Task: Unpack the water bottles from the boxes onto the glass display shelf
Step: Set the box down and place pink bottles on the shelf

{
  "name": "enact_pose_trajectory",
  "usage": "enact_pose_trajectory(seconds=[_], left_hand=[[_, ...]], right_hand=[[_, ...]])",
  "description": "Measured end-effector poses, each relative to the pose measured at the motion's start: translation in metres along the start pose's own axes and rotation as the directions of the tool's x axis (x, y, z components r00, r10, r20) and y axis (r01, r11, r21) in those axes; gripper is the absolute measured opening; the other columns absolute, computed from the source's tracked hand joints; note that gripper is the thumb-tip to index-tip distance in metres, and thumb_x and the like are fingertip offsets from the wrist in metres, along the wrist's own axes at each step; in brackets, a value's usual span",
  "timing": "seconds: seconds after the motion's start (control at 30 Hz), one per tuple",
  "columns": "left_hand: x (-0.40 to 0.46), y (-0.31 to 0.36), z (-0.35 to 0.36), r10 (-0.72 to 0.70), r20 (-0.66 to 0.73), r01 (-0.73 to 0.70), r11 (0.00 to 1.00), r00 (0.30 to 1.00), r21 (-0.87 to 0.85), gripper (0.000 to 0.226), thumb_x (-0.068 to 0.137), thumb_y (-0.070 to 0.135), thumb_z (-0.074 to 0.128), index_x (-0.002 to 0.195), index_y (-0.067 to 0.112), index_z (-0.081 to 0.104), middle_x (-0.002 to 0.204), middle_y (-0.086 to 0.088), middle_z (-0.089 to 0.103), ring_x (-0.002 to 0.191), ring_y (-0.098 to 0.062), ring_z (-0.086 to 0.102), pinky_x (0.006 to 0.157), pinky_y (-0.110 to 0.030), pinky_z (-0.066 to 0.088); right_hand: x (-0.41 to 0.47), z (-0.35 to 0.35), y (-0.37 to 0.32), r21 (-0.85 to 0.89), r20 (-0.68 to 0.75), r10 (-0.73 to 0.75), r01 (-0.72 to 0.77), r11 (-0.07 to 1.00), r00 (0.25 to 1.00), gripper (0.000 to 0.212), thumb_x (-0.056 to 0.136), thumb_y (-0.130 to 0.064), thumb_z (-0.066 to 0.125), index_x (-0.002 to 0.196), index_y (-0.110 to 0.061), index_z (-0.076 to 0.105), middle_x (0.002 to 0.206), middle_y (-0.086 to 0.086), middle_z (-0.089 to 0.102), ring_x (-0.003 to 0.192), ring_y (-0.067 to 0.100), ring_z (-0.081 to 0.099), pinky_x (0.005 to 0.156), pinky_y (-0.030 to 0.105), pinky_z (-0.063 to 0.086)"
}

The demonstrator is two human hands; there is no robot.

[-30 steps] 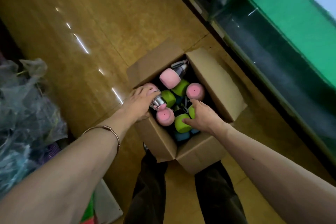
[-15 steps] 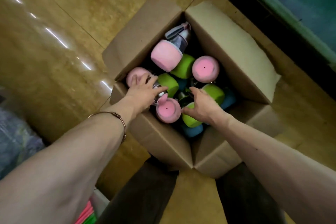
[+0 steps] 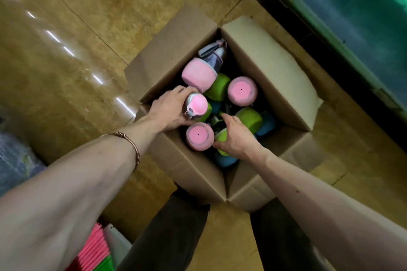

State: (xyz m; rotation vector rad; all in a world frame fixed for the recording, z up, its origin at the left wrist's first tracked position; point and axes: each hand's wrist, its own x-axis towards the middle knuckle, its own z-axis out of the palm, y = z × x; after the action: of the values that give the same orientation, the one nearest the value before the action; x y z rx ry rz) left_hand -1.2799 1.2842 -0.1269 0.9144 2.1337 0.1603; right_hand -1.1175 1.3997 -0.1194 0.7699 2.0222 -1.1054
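An open cardboard box (image 3: pixel 277 72) stands on the floor between my legs, full of pink, green and blue water bottles packed mostly bottom-up. My left hand (image 3: pixel 169 110) grips a pink-capped bottle (image 3: pixel 196 105) at the box's left side, tilted up out of the pile. My right hand (image 3: pixel 236 136) grips a green bottle (image 3: pixel 221 138) near the front of the box. A pink bottle (image 3: pixel 199 136) stands between my two hands. Another pink bottle (image 3: pixel 199 75) lies tilted at the back, its grey lid pointing away.
The glass display case (image 3: pixel 352 17) runs along the upper right, just beyond the box. Shiny tan floor tiles (image 3: pixel 88 28) spread to the left. Plastic-wrapped goods (image 3: pixel 15 160) sit at the far left, and pink and green items (image 3: pixel 94 253) lie at the bottom left.
My left hand has closed around the pink-capped bottle and tipped it upward out of the pile. My right hand stays on the green bottle. The view has moved closer to the box.
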Motion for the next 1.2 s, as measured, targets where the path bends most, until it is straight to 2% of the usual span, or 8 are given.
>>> enact_pose_trajectory(seconds=[0.13,0.3,0.43,0.63,0.77,0.93,1.1,1.2], left_hand=[[-0.033,0.038,-0.037,-0.034,-0.087,0.0,0.932,0.996,-0.362,0.076,0.051,0.045,0.082,0.119,0.03,0.051,0.113,0.001,0.057,0.105,-0.024,0.056,0.09,-0.038,0.047],[-0.092,0.094,-0.093,-0.082,-0.182,-0.067,0.724,0.98,-0.686,0.069,0.039,0.049,0.08,0.1,0.043,0.048,0.1,0.015,0.06,0.095,-0.004,0.056,0.091,-0.023,0.046],[-0.14,0.135,-0.135,-0.024,-0.261,-0.175,0.68,0.965,-0.712,0.072,0.042,0.045,0.086,0.104,0.042,0.051,0.111,-0.001,0.063,0.104,-0.015,0.059,0.096,-0.037,0.048],[-0.206,0.191,-0.209,0.007,-0.344,-0.281,0.592,0.939,-0.755,0.075,0.049,0.023,0.092,0.112,0.021,0.052,0.099,0.01,0.06,0.087,0.004,0.057,0.081,-0.011,0.045],[-0.241,0.218,-0.257,0.04,-0.465,-0.41,0.545,0.884,-0.732,0.07,0.049,0.035,0.087,0.111,0.03,0.054,0.1,0.013,0.062,0.095,-0.009,0.06,0.087,-0.027,0.05],[-0.29,0.252,-0.323,0.19,-0.61,-0.607,0.513,0.77,-0.607,0.073,0.061,0.029,0.083,0.123,0.028,0.045,0.114,0.014,0.054,0.106,-0.008,0.055,0.088,-0.026,0.05],[-0.336,0.269,-0.4,0.374,-0.501,-0.623,0.53,0.78,-0.576,0.078,0.074,0.014,0.072,0.141,0.019,0.032,0.128,0.011,0.05,0.111,0.005,0.054,0.09,-0.017,0.048],[-0.363,0.275,-0.442,0.524,-0.395,-0.649,0.506,0.754,-0.568,0.088,0.071,0.006,0.071,0.141,0.034,0.027,0.135,0.014,0.046,0.115,0.002,0.056,0.088,-0.017,0.049]], right_hand=[[-0.047,-0.032,-0.021,0.077,-0.042,0.009,-0.005,0.997,0.999,0.096,0.077,-0.024,0.076,0.15,-0.005,0.016,0.15,0.014,0.028,0.139,0.024,0.028,0.111,0.026,0.023],[-0.11,-0.075,-0.046,0.143,-0.082,-0.013,0.025,0.989,0.997,0.112,0.072,-0.029,0.081,0.152,-0.009,0.006,0.155,0.013,0.018,0.142,0.024,0.021,0.112,0.026,0.02],[-0.162,-0.106,-0.074,0.235,-0.137,-0.097,0.128,0.964,0.986,0.123,0.063,-0.036,0.087,0.152,-0.012,0.005,0.156,0.006,0.012,0.143,0.018,0.015,0.117,0.031,0.02],[-0.243,-0.146,-0.115,0.415,-0.292,-0.225,0.335,0.846,0.93,0.106,0.054,-0.022,0.093,0.139,-0.018,0.029,0.129,-0.009,0.047,0.12,0.005,0.048,0.097,0.012,0.04],[-0.296,-0.181,-0.145,0.363,-0.424,-0.284,0.449,0.816,0.86,0.102,0.054,-0.031,0.092,0.137,-0.023,0.033,0.127,-0.01,0.05,0.116,0.004,0.05,0.095,0.016,0.041],[-0.354,-0.223,-0.188,0.281,-0.566,-0.31,0.532,0.799,0.764,0.098,0.055,-0.034,0.091,0.134,-0.026,0.035,0.125,-0.007,0.052,0.112,0.006,0.052,0.092,0.022,0.044],[-0.406,-0.259,-0.229,0.182,-0.67,-0.354,0.607,0.774,0.653,0.094,0.052,-0.037,0.089,0.13,-0.022,0.039,0.121,-0.004,0.055,0.107,0.01,0.056,0.091,0.031,0.05],[-0.436,-0.281,-0.251,0.097,-0.705,-0.396,0.633,0.768,0.588,0.092,0.045,-0.049,0.082,0.123,-0.029,0.039,0.117,-0.005,0.056,0.104,0.009,0.056,0.084,0.023,0.048]])
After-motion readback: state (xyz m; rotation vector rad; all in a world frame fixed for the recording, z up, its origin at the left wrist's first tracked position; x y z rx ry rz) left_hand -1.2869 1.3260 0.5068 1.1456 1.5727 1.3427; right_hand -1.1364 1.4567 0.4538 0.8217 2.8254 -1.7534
